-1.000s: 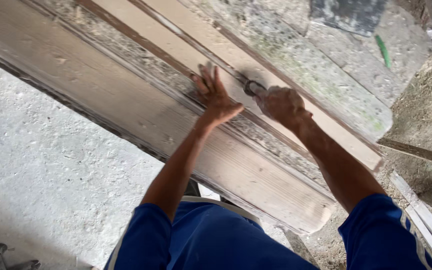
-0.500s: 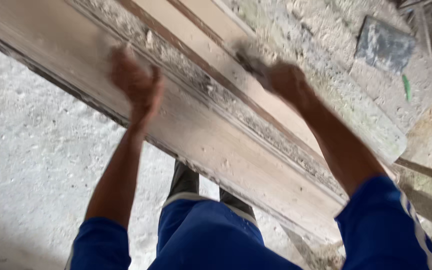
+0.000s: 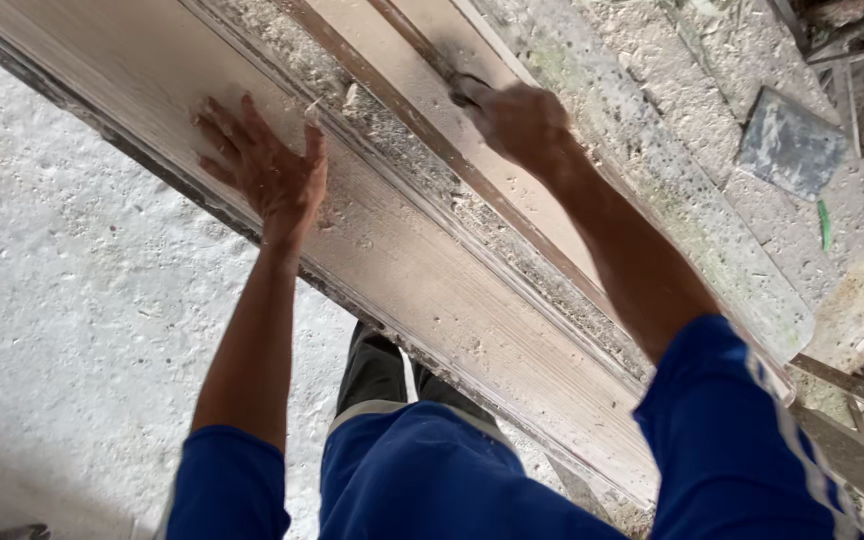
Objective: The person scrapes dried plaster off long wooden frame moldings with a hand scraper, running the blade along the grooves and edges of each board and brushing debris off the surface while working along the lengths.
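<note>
A long pale wooden plank (image 3: 472,300) runs diagonally from upper left to lower right, dusted with sawdust. My left hand (image 3: 264,170) lies flat on its near face, fingers spread. Beyond it lies a second, narrower plank (image 3: 402,75) with a dark brown edge. My right hand (image 3: 517,120) is closed around a small dark tool (image 3: 464,88) pressed against that plank; most of the tool is hidden by the fingers. A band of wood shavings (image 3: 422,170) fills the gap between the planks.
Rough pale concrete floor (image 3: 62,300) lies to the left. A grey flat slab (image 3: 790,145) and a small green object (image 3: 824,225) rest on the sawdust-covered ground at right. Dark wooden strips (image 3: 852,385) and clutter sit at the far right edge. My blue-clad legs are below.
My left hand has slid left along the near plank and now lies flat. My right hand with the tool has moved up along the far plank. The view shifted.
</note>
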